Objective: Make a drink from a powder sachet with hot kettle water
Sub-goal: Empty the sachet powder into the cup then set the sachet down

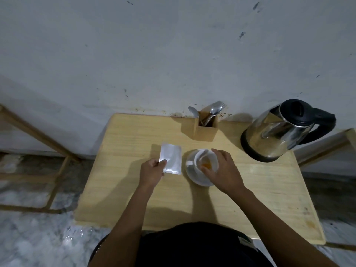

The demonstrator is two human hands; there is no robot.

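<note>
Sachet [171, 158] powder looks already tipped out: an orange heap sits in the bottom of the white cup [205, 162], which stands on a saucer [200, 181] on the counter [250, 189]. The step in hand reads as the end of emptying, with the hot water yet to come.

The left hand [152, 173] pinches the sachet's near-left corner between thumb and fingers [162, 162], closed on the foil; the packet lies flat or nearly flat just beyond those fingers, beside the cup's left edge. Whether it rests fully on the wood I cannot tell.

The right hand [224, 171] arches over the cup's right side, its fingers spread and curved around the rim, thumb near the front and fingertips reaching the far edge. They seem to touch or steady the cup rather than grip it hard; how tight the hold is I cannot tell. A pale strip, perhaps a spoon handle or torn sachet piece, leans inside the cup, too blurred to name.

The kettle [285, 130] stands beyond and to the right of the right hand, well apart, handle pointing right. A wooden holder [205, 130] with spoons sits beyond the cup.

Next, I judge, the sachet should be let go and the right hand should take the kettle handle, pouring slowly while the cup stays put.
</note>
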